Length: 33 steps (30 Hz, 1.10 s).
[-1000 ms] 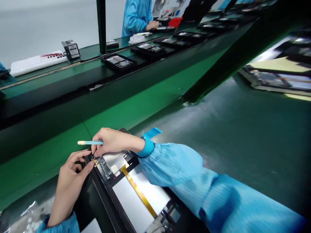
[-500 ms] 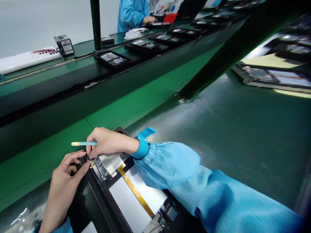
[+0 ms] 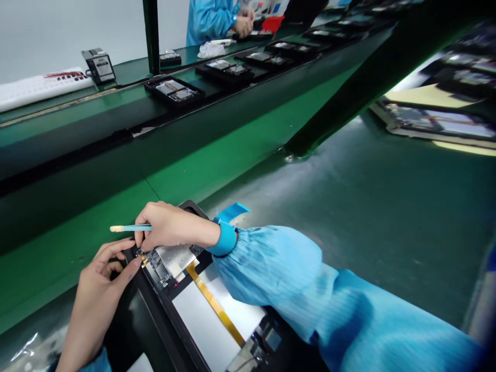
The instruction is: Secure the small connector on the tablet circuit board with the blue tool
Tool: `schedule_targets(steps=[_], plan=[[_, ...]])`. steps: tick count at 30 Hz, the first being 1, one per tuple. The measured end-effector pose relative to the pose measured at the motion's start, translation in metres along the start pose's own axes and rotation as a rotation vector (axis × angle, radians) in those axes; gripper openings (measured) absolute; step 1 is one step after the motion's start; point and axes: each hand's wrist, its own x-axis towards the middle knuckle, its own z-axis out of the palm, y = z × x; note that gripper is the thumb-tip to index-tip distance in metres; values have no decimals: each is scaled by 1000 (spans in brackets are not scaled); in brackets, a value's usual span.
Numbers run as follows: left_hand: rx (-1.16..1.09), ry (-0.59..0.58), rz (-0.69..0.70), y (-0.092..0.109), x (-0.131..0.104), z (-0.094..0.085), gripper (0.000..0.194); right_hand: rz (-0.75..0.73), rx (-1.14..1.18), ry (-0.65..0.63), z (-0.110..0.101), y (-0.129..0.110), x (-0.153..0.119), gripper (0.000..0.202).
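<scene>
An opened tablet [image 3: 209, 310] lies beneath both hands, its long axis running from the near right toward the far left. The circuit board [image 3: 166, 261] occupies its far-left end, directly under the fingertips. The right hand [image 3: 170, 227] is closed around a blue stylus [image 3: 129, 228], which points left, and its fingertips press at the board corner. The left hand [image 3: 103, 281], fingers loosely curled and holding nothing, touches the same corner from the left. Both hands are equally near.

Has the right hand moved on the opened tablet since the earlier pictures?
No. The right hand, holding the blue stick, rests at the same corner of the opened tablet. Only the camera shifted.
</scene>
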Motion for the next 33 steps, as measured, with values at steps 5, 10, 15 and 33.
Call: schedule_targets(steps=[5, 10, 15, 33], plan=[[-75, 3, -38, -1, -1, 1, 59, 31, -63, 9, 0, -3, -1, 12], [-113, 54, -102, 4, -4, 3, 60, 70, -146, -46, -6, -17, 0, 11], [-72, 102, -128, 12, -3, 7, 59, 119, -202, -175, -13, -22, 8, 11], [119, -43, -134, 39, 14, 3, 52, -73, 363, -75, -7, 9, 9, 18]])
